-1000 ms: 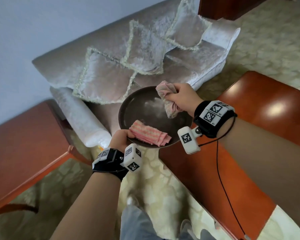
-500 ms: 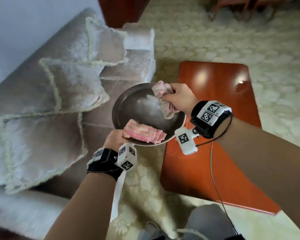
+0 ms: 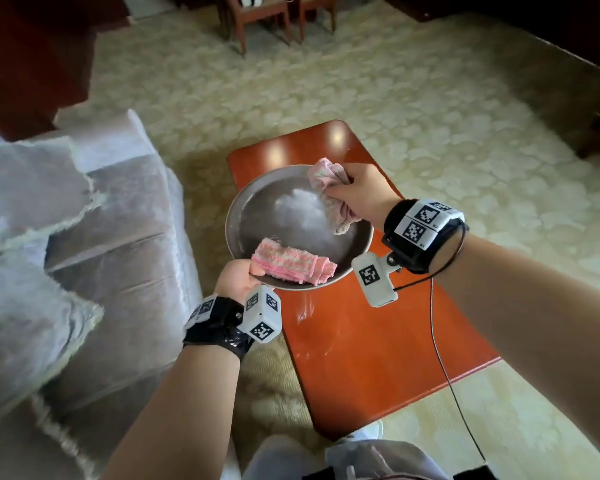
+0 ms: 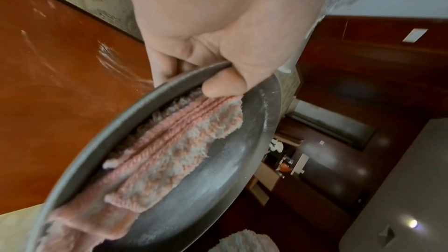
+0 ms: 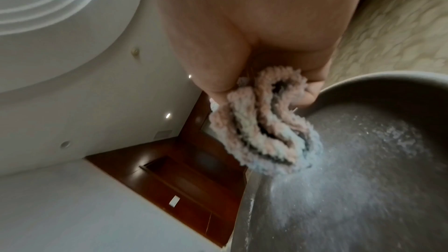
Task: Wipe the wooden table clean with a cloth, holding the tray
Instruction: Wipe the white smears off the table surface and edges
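Note:
A round grey metal tray (image 3: 243, 216) hangs above the left end of the red-brown wooden table (image 3: 378, 341). My left hand (image 3: 238, 275) grips its near rim (image 4: 264, 122), the thumb (image 4: 225, 85) pressing a folded pink cloth (image 3: 293, 265) (image 4: 169, 152) against the tray. White powder (image 3: 300, 211) (image 5: 339, 170) lies in the tray's middle. My right hand (image 3: 357, 190) grips a crumpled pink cloth (image 3: 329, 192) (image 5: 264, 129) over the tray's far right rim (image 5: 363, 81), its end hanging onto the powder.
A pale velvet sofa (image 3: 84, 254) with cushions stands at the left. White powder smears (image 3: 305, 306) mark the table near the tray. Patterned beige carpet (image 3: 430, 98) surrounds the table; wooden chairs (image 3: 257, 19) stand far back. A cable (image 3: 444, 358) trails from my right wrist.
The view has swung right from the sofa toward the table. The tray, held the same way with both cloths, now hangs over the table's left end.

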